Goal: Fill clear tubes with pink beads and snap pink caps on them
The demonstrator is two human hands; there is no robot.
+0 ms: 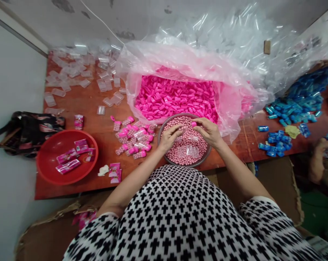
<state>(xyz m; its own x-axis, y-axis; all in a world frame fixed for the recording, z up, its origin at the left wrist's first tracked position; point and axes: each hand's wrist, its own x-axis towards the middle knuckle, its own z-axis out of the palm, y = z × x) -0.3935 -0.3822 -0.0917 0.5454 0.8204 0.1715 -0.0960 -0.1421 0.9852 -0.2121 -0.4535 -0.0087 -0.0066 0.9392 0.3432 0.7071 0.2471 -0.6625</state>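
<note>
**A small bright-pink plastic cap sat just right of the left fingertips**

Nearest was the wearer's black-and-white cross-patterned top, close against the table edge. A round grey-rimmed bowl of glossy pink beads stood on the reddish-brown wooden table. On the beads, nearer than both sets of fingertips, lay a clear oblong plastic container, its long axis running roughly left to right.

Over the bowl's far half, the right hand pinched the cap between thumb and forefinger. The left hand had its fingertips drawn close, seemingly about something clear; I could not tell what, or how firmly. The cap lay to the right of those left fingertips and slightly farther, with a narrow gap between; its long axis was too small to read.

Left of the bowl lay a heap of pink-capped, bead-filled clear containers; farther left, a red plastic basin held shiny pink printed packets. At right was another person's hand, with blue wrapped pieces to its left.

Beyond the bowl, a translucent plastic bag lay open on many loose pink caps. Clear plastic boxes were scattered far left.
</note>
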